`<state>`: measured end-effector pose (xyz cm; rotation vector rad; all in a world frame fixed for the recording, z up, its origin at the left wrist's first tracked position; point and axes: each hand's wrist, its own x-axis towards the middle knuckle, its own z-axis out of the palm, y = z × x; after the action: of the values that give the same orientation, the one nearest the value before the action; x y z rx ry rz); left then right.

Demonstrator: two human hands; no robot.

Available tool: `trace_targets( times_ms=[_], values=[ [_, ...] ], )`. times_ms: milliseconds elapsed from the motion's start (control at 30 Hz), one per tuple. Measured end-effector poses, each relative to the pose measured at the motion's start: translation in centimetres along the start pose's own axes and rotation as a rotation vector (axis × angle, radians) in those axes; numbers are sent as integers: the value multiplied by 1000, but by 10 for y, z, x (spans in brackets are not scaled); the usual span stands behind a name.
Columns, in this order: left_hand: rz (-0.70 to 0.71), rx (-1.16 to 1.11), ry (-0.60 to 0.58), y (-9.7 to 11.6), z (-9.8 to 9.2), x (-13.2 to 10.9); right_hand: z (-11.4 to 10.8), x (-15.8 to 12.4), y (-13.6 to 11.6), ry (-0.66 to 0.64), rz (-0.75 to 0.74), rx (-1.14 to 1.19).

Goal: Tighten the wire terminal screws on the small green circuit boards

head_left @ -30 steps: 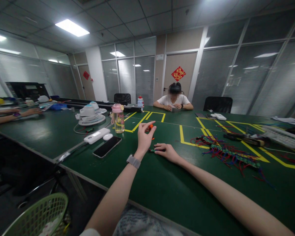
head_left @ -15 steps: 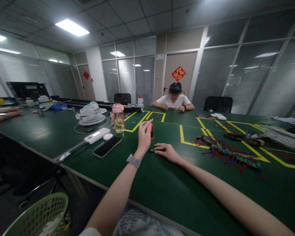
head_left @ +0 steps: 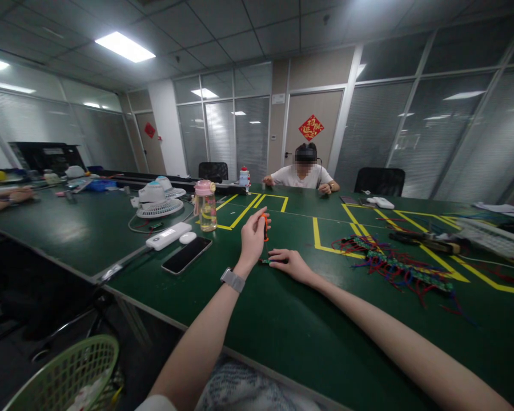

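1. Presently, right of the phone [head_left: 187, 255], the left hand [head_left: 252, 237] holds an orange screwdriver [head_left: 266, 228], shaft down.
2. Also right of the phone, the right hand [head_left: 294, 266] pinches a small circuit board [head_left: 265, 262] on the table [head_left: 282, 319].
3. Beyond the phone stands a pink-lidded bottle [head_left: 207, 208]; wired boards [head_left: 405, 270] lie well right of the phone.

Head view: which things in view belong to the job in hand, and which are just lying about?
In the job:
- orange-handled screwdriver, in the left hand
- small circuit board, at the right hand
- wired boards, probably

Apparently lying about:
- phone
- pink-lidded bottle
- white fans
- green basket
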<state>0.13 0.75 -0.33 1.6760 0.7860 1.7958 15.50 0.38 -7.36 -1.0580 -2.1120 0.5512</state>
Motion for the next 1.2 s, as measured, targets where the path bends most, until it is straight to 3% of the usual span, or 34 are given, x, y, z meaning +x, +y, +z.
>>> trace_targets(
  times_ms=[200,367,567,733,900,1067,1200],
  values=[
    [89,214,78,5,-2,-1,0,0,-1,1,-1,-8],
    [-19,-28,-13,0,0,0,0,0,0,2,-7,-12],
    [73,207,75,5,-1,-2,0,0,0,7,-8,-24],
    [-11,-2,-9,2,0,0,1,1,4,6,-25,-19],
    [71,194,71,2,-1,0,1,1,5,3,-21,-25],
    [25,15,-3,1,-1,0,1,1,3,1,-17,-27],
    [82,147,55,3,0,-1,0,0,1,2,-13,-20]
  ],
)
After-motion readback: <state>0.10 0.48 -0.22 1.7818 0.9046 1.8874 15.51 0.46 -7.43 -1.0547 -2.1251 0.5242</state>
